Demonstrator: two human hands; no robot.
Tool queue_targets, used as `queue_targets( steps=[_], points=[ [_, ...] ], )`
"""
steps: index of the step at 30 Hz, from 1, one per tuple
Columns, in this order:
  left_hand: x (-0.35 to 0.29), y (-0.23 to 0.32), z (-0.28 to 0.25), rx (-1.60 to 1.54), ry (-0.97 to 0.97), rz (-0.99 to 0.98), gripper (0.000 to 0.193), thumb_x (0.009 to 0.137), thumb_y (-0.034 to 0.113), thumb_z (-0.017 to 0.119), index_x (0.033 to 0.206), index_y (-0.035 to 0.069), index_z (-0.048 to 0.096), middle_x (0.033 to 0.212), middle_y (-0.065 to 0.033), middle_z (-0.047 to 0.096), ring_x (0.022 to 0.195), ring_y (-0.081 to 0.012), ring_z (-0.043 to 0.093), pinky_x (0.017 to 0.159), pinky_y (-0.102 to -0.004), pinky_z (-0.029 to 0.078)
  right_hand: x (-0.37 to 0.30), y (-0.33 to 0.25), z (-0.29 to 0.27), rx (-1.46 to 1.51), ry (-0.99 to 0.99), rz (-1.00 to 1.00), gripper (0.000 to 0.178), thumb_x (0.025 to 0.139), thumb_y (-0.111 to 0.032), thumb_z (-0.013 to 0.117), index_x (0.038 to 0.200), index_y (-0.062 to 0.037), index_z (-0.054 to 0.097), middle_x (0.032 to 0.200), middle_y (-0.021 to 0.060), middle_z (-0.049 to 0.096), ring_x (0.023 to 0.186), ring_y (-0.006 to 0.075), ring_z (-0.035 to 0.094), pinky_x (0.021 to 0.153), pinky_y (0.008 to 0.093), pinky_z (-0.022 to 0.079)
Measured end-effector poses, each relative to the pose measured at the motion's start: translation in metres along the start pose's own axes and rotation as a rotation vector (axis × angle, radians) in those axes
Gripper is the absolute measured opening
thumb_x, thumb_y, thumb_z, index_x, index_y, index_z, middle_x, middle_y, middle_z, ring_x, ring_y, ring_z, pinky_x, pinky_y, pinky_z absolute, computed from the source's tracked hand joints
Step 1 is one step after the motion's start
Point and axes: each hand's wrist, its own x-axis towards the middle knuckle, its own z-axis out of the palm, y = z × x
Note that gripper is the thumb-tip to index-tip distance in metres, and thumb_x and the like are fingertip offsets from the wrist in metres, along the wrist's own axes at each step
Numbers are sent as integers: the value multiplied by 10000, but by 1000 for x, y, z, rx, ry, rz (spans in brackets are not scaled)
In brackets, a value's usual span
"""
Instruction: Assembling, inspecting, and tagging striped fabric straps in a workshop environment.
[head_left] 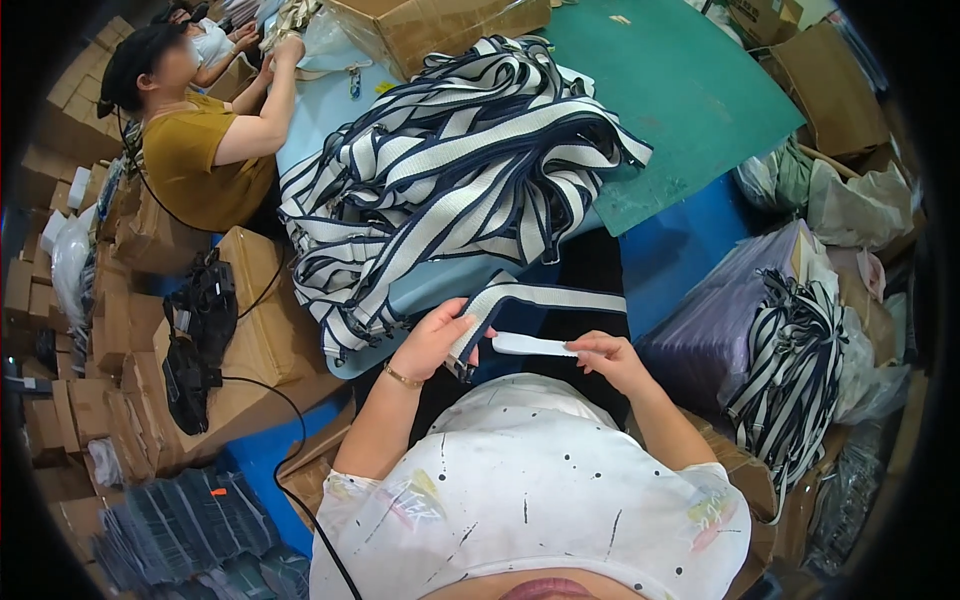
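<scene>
Right hand (612,357) pinched a small white paper strip (533,345), offered toward the navy-edged white woven strap (520,300) end the left hand (437,340) gripped taut.

Straight ahead, the heap of striped straps (450,170) fills the table's middle and blocks a forward reach, while the green mat (690,90) to the right lies bare and open. To the left a cardboard box (265,320) and a co-worker (200,150) crowd the edge; the right side, seemingly packed with bags (860,200), offers little passage.
</scene>
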Motion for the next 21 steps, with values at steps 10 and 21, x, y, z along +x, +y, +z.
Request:
queue_targets(
  steps=[10,21],
  points=[
    [0,-18,38,114,61,162,334,898,48,518,1215,-19,434,915,-62,577,665,-107,586,590,-229,509,43,16,67,918,102,325,268,852,17,554,1111,-39,513,896,57,603,769,121,627,661,199,542],
    [-2,-41,33,14,425,268,477,798,4,654,1124,-17,307,864,-129,602,750,-144,619,649,-236,520,56,17,75,1064,-205,331,191,831,-25,577,1015,-61,539,833,33,599,680,95,556,581,209,449]
  ],
)
